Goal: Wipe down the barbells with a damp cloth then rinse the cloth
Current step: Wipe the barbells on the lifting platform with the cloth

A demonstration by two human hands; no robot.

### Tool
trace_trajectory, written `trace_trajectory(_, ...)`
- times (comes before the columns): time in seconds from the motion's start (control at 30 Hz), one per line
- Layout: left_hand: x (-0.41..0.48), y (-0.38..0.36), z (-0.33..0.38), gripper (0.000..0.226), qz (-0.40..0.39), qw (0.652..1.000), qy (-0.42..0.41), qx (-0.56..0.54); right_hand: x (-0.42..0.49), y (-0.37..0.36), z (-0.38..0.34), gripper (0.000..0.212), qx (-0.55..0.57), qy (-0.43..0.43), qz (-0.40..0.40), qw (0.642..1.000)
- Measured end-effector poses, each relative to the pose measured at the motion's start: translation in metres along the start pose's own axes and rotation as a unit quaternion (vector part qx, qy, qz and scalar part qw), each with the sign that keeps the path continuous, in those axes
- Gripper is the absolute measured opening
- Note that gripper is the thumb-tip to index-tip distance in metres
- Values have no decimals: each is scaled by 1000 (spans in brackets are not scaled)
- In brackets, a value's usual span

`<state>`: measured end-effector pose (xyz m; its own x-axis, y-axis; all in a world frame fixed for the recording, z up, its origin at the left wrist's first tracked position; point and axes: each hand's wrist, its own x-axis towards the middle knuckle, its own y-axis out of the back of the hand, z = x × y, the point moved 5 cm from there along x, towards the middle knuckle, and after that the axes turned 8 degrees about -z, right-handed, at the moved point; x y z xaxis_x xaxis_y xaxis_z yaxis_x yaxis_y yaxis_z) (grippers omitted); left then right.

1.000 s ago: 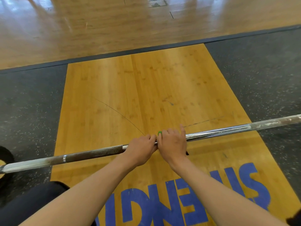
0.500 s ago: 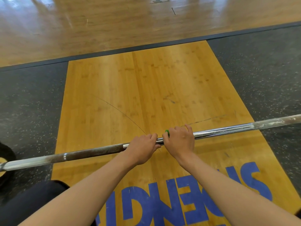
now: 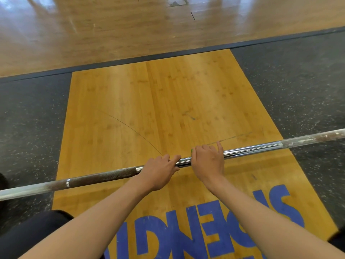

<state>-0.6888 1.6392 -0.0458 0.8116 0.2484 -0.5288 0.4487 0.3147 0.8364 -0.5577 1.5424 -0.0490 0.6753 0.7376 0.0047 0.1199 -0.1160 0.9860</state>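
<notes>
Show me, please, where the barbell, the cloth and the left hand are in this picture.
barbell (image 3: 252,149), head view, on the shiny stretch of the shaft.
cloth (image 3: 191,151), head view, on the small green sliver that shows above the shaft.
left hand (image 3: 158,172), head view, on the back of the hand.

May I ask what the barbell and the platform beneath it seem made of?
The barbell looks steel: mirror-bright chromed middle, dull brownish knurled grip, chalky ends. The platform seems lacquered bamboo or wood: golden boards, visible grain, slight sheen.
</notes>
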Motion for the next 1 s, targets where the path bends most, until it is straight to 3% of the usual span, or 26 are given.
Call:
trace_trajectory(0.07,1,0,-2,44,-7,1000,3,-3,1,-9,-27,54,17,-19,-37,999)
trace_trajectory(0.13,2,0,-2,42,-17,1000,6,-14,-7,-10,-43,50,28,3,-22,999)
trace_trajectory(0.33,2,-2,-1,38,-24,1000,10,-8,-36,-2,7,39,2,199,10,980)
trace_trajectory(0.43,3,-3,-2,36,-33,999,14,-12,-16,6,39,38,-28,140,-17,990)
trace_trajectory(0.6,4,-1,-3,38,-22,1000,15,-2,16,4,19,42,-26,-18,-153,988)
trace_trajectory(0.77,3,0,2,64,28,1000,5,2,-22,-7,-13,38,24,78,-6,997)
trace_trajectory(0.87,9,1,6,62,38,999,-4,16,-34,-2,14,36,1,181,21,983)
trace_trajectory(0.93,13,1,11,54,40,998,-13,36,-27,4,41,36,-21,177,27,984)
trace_trajectory(1.0,16,1,13,45,24,999,-4,34,-12,9,59,37,-26,117,11,993)
